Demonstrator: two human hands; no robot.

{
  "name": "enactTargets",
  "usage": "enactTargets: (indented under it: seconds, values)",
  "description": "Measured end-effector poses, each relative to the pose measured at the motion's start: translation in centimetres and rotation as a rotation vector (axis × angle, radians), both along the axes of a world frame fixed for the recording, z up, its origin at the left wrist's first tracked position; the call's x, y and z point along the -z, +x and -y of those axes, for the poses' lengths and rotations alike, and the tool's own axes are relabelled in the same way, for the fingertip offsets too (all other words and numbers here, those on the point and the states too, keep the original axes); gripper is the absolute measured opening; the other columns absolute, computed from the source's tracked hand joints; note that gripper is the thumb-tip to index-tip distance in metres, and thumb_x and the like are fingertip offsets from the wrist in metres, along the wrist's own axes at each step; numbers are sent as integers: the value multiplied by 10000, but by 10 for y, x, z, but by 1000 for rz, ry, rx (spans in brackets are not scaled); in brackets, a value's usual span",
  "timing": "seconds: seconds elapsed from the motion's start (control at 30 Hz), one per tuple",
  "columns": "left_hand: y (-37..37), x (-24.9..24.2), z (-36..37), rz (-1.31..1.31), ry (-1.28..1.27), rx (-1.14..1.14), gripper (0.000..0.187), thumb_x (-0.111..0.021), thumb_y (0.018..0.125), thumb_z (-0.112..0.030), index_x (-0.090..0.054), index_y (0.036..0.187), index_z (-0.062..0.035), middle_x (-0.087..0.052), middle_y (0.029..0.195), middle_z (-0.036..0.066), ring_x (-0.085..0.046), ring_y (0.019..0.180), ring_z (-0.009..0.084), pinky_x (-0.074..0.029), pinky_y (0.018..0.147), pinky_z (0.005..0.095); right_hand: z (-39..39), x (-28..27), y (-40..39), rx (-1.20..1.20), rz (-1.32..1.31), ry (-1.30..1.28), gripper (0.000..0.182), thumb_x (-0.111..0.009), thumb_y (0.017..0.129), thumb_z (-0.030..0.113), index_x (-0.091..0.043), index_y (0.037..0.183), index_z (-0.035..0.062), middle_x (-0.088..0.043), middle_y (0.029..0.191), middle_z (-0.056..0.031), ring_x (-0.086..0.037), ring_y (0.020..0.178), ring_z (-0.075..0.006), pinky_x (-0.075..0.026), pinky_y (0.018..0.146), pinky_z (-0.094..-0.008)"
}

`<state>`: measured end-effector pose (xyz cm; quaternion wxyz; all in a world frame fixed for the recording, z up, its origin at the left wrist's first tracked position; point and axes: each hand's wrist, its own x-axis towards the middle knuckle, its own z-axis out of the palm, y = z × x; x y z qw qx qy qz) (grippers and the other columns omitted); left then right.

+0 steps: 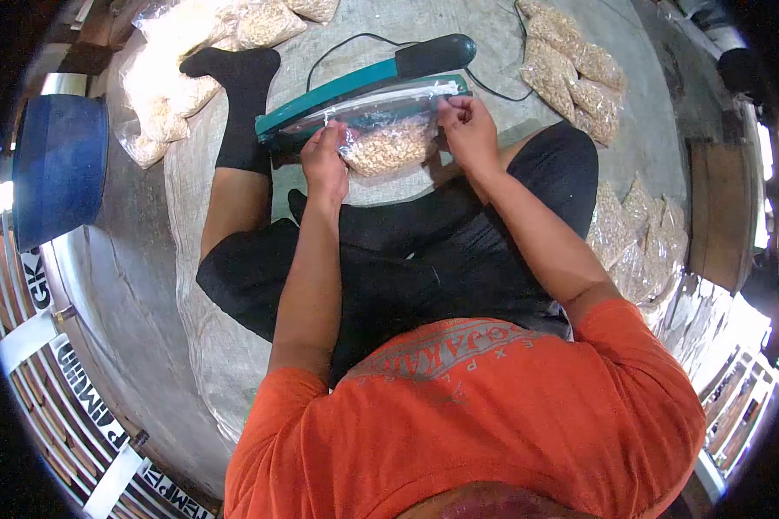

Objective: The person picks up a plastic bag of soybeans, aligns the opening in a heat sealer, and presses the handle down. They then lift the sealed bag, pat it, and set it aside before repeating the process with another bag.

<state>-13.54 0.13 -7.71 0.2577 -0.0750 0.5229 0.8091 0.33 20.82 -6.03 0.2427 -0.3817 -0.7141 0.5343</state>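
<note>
- Left hand (pixel 324 160) and right hand (pixel 467 130) each pinch the top corners of a clear bag of nuts (pixel 388 143), laid in the teal sealer (pixel 363 82), far centre
- Woven sack mat (pixel 199 199) covers concrete floor (pixel 121 259)
- Filled bags (pixel 571 73) far right; blue bin (pixel 56 169) left

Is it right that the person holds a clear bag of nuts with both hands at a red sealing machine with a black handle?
Not quite: the sealing machine is teal, not red, as the head view shows. The rest stands: the left hand and the right hand hold the clear bag of nuts at it, and its handle is black.
</note>
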Motion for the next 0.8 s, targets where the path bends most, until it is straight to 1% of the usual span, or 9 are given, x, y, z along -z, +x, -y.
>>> enactTargets:
  seconds: [0.07, 0.13, 0.23, 0.37, 0.47, 0.53, 0.67, 0.73, 0.8]
  values:
    - [-4, 6, 2, -23, -13, 50, 234, -631, 1011, -202, -647, 1063, 25, -696, 978, 127, -684, 895, 250, -549, 847, 379, 1, -1, 3, -17, 48, -9, 388, -673, 981, 388, -683, 1030, 3, -732, 889, -129, -705, 792, -210, -542, 743, -354]
    - [-3, 4, 2, -24, -14, 54, 246, -629, 1012, -210, -644, 1068, 30, -699, 978, 136, -685, 899, 253, -550, 848, 380, -1, 0, -1, -82, 198, 2, 417, -656, 979, 422, -699, 964, 8, -733, 870, -135, -701, 791, -229, -534, 738, -379]
    - [-3, -3, -2, -5, -40, 50, 257, -625, 1013, -213, -640, 1075, 35, -704, 963, 149, -687, 906, 256, -552, 844, 382, 1, -16, -5, -105, 184, -35, 421, -655, 972, 424, -718, 914, 12, -732, 844, -134, -690, 766, -236, -524, 719, -385]
    - [-5, 1, -2, 17, -41, 35, 255, -621, 1015, -207, -640, 1080, 39, -709, 943, 156, -687, 905, 250, -553, 836, 380, -5, 3, -9, -83, 158, -78, 385, -661, 966, 385, -725, 899, 11, -723, 801, -125, -675, 724, -240, -512, 691, -388]
    - [-7, 1, -1, 27, -26, 42, 257, -627, 1011, -206, -639, 1087, 39, -710, 952, 154, -689, 902, 248, -554, 837, 385, -6, -1, -10, -57, 149, -164, 370, -670, 955, 359, -726, 874, 2, -721, 790, -117, -671, 713, -236, -510, 693, -384]
    - [-6, -1, 0, 28, -25, 47, 253, -631, 1010, -205, -640, 1083, 37, -710, 951, 155, -689, 896, 248, -553, 835, 382, -5, -5, -11, -51, 144, -196, 252, -671, 950, 241, -731, 838, 23, -665, 726, 0, -568, 653, -101, -448, 618, -283]
    - [-5, -6, -1, 60, -15, 42, 237, -638, 1009, -201, -644, 1060, 30, -712, 938, 159, -690, 882, 249, -552, 830, 375, -5, -10, -12, -51, 177, -163, 256, -668, 955, 242, -731, 843, 21, -666, 732, -2, -567, 660, -103, -441, 620, -285]
    - [-7, 2, 1, 54, 12, 37, 244, -643, 1004, -201, -655, 1050, 39, -712, 938, 153, -693, 866, 241, -552, 818, 364, -4, -16, -12, -46, 215, -156, 308, -656, 939, 306, -733, 860, 18, -725, 791, -112, -675, 741, -220, -502, 699, -376]
    - [-10, 7, 2, 46, 37, 30, 253, -649, 999, -201, -667, 1040, 48, -713, 937, 146, -696, 850, 233, -552, 807, 352, -4, -9, -12, -55, 169, -151, 313, -652, 941, 309, -730, 854, 18, -725, 791, -112, -675, 743, -219, -501, 697, -375]
